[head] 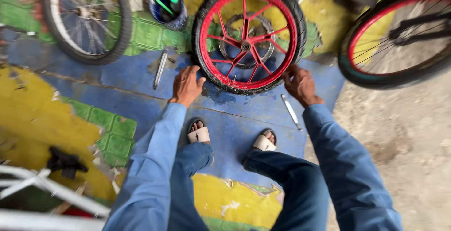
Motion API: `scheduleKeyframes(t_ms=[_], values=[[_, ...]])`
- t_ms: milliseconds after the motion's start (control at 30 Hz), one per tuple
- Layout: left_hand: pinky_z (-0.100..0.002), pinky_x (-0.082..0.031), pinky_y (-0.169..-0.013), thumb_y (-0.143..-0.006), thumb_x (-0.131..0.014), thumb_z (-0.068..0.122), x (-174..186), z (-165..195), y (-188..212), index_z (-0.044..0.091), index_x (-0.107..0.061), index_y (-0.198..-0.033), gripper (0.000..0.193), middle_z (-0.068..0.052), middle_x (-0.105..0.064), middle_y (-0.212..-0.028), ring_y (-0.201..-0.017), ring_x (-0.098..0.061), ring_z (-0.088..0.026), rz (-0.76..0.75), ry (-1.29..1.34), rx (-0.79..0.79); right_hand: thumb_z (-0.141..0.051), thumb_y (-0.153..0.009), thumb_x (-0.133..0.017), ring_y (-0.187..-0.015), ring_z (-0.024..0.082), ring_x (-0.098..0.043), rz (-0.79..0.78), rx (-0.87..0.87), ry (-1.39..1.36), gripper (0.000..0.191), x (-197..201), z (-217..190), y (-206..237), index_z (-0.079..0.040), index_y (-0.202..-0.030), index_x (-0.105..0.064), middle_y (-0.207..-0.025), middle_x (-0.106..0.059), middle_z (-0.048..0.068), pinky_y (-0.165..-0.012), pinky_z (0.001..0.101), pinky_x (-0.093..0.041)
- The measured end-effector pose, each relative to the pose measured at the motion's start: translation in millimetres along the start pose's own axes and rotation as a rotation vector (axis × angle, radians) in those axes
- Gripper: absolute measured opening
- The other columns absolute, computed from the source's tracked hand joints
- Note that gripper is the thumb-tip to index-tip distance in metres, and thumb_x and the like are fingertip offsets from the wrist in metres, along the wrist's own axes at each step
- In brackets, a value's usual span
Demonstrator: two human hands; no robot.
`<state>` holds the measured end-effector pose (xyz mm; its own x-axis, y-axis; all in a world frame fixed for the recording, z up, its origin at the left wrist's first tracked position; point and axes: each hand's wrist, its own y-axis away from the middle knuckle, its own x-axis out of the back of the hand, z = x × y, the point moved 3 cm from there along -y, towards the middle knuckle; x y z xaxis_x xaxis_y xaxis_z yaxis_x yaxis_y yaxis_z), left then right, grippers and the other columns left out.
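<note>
Knees (300, 184) cropped | both hands, left (186, 86), right (300, 84), gripping red-spoked wheel (249, 36) tyre | fingertips hidden | neighbouring wheels cut off

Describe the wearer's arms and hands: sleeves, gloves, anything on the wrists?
Both arms wear long light-blue sleeves down to the wrists, cloth loosely creased. The left hand and right hand are bare: no gloves. No watch or band shows at either cuff. Rings cannot be told through the blur.
</note>
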<state>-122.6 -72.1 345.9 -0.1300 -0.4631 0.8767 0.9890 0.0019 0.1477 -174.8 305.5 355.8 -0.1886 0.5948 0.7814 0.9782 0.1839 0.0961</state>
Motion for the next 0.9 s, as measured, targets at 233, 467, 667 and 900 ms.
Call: scheduleKeyframes(t_ms=[233, 467, 667, 900], values=[[-0.053, -0.048, -0.089, -0.092, -0.069, 0.03, -136, -79, -31, 0.003, -0.036, -0.154, 0.075, -0.018, -0.063, -0.119, -0.107, -0.061, -0.037, -0.385, -0.355, -0.256, -0.017, -0.097, -0.076, -0.113, 0.045, -0.059, 0.26, 0.124, 0.194, 0.041, -81, 80, -37, -0.003, -0.132, -0.058, -0.12, -0.063, 0.023, -0.096, 0.0553, -0.05], [-0.056, -0.049, -0.09, -0.091, -0.072, 0.038, -241, -126, -32, 0.001, -0.003, -0.162, 0.106, -0.021, -0.065, -0.112, -0.096, -0.065, -0.039, -0.399, -0.477, -0.346, -0.03, -0.102, -0.07, -0.154, 0.052, -0.029, 0.398, 0.107, 0.509, 0.081, -137, 163, -57, 0.002, -0.163, -0.028, -0.166, -0.027, 0.032, -0.115, 0.0712, -0.032], [-0.054, -0.05, -0.087, -0.087, -0.076, 0.039, -271, -141, -17, -0.001, 0.005, -0.161, 0.117, -0.022, -0.067, -0.106, -0.092, -0.067, -0.038, -0.407, -0.542, -0.349, -0.033, -0.106, -0.07, -0.146, 0.052, -0.036, 0.195, 0.008, 0.426, 0.084, -145, 190, -69, 0.011, -0.157, -0.02, -0.159, -0.035, 0.035, -0.112, 0.0658, -0.037], [-0.053, -0.049, -0.083, -0.091, -0.074, 0.039, -333, -130, 20, 0.0, 0.011, -0.161, 0.117, -0.023, -0.067, -0.105, -0.087, -0.068, -0.037, -0.547, -0.548, -0.408, -0.028, -0.107, -0.067, -0.129, 0.052, -0.049, 0.125, -0.038, 0.423, 0.08, -155, 209, -79, 0.015, -0.155, -0.021, -0.143, -0.043, 0.038, -0.108, 0.0566, -0.045]])
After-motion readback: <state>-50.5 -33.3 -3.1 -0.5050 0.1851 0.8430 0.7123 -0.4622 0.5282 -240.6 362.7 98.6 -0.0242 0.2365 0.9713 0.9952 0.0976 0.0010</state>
